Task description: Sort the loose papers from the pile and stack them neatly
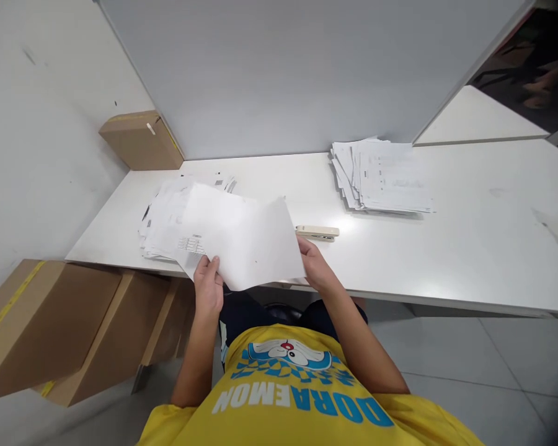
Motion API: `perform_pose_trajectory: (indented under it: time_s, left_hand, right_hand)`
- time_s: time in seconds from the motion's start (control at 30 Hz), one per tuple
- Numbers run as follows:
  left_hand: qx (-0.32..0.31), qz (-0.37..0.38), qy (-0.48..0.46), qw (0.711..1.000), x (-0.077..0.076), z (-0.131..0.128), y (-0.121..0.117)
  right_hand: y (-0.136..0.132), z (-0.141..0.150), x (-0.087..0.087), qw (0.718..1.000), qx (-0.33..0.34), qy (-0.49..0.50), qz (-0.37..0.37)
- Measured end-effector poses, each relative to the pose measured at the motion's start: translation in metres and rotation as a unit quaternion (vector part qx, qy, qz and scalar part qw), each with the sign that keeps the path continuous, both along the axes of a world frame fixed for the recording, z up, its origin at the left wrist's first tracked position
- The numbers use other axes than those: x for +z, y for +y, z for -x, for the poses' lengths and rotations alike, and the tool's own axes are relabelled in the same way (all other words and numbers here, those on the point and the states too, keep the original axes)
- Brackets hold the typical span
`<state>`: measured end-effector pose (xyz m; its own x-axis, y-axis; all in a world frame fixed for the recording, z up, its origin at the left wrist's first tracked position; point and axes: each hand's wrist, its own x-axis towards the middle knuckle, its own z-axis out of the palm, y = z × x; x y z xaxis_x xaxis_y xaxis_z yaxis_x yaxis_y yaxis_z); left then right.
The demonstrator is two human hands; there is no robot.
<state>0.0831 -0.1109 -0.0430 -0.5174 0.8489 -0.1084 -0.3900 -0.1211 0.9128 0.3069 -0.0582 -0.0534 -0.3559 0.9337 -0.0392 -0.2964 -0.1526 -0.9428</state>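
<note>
Both of my hands hold a few white paper sheets [242, 238] above the front edge of the white table [446, 248]. My left hand [208, 286] pinches the sheets' lower left corner, fingers closed on the paper. At the sheets' right edge, my right hand [315, 265] grips them. A loose pile of papers [160, 217] lies on the table just behind and left of the held sheets. A beige stapler [317, 232] lies flat on the table, just beyond my right hand.
A second stack of printed papers [384, 176] lies at the back of the table, right of centre. One cardboard box [142, 141] sits at the back left corner. Larger cardboard boxes [65, 322] lean under the table's left end. A grey partition [283, 74] rises behind.
</note>
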Motion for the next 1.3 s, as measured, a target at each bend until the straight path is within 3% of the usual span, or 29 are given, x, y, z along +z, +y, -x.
perform_pose_trajectory:
  time_s: [0.13, 0.27, 0.47, 0.57, 0.63, 0.7, 0.77, 0.8, 0.83, 0.9, 0.97, 1.03, 1.13, 1.3]
  left_hand:
    - [-0.022, 0.026, -0.032, 0.999, -0.014, 0.002, -0.01]
    - [-0.041, 0.021, -0.049, 0.998, -0.02, -0.001, -0.012]
    - [-0.017, 0.021, -0.06, 0.998, -0.024, -0.004, -0.008]
    - [0.019, 0.019, -0.087, 0.996, -0.023, -0.005, -0.006]
    - [0.047, 0.014, -0.106, 0.993, -0.023, -0.004, -0.005]
    - [0.047, 0.015, -0.113, 0.992, -0.023, -0.003, -0.005]
    - [0.033, 0.022, -0.11, 0.993, -0.024, -0.001, -0.004]
    - [0.031, 0.023, -0.109, 0.993, -0.024, -0.001, -0.004]
    - [0.033, 0.024, -0.107, 0.993, -0.024, 0.0, -0.003]
    - [0.04, 0.022, -0.103, 0.994, -0.024, -0.001, -0.002]
    - [0.027, 0.024, -0.105, 0.994, -0.022, -0.003, 0.0]
    - [0.008, 0.022, -0.113, 0.993, -0.018, -0.006, 0.0]
    - [0.01, 0.001, -0.104, 0.995, -0.014, -0.007, -0.002]
    - [-0.009, 0.02, -0.045, 0.999, -0.014, -0.006, -0.009]
  right_hand:
    - [-0.006, -0.001, -0.009, 0.997, -0.026, -0.035, 0.057]
    - [-0.014, -0.01, -0.011, 0.998, 0.002, -0.047, 0.044]
    - [-0.028, -0.028, -0.01, 0.975, 0.045, -0.195, 0.092]
    - [-0.034, -0.037, -0.008, 0.972, 0.047, -0.22, 0.07]
    - [-0.038, -0.043, -0.006, 0.973, -0.005, -0.226, 0.035]
    - [-0.042, -0.049, -0.002, 0.961, -0.138, -0.239, -0.021]
    - [-0.047, -0.049, 0.002, 0.921, -0.28, -0.252, -0.103]
    - [-0.05, -0.047, 0.005, 0.902, -0.308, -0.259, -0.157]
    - [-0.051, -0.041, 0.008, 0.89, -0.293, -0.27, -0.221]
    - [-0.051, -0.024, 0.01, 0.871, -0.167, -0.3, -0.35]
    - [-0.045, -0.002, 0.006, 0.829, -0.025, -0.334, -0.448]
    - [-0.037, 0.018, -0.005, 0.777, 0.047, -0.373, -0.505]
    - [-0.024, 0.031, -0.023, 0.725, 0.076, -0.426, -0.535]
    - [-0.019, 0.021, -0.038, 0.706, 0.068, -0.473, -0.523]
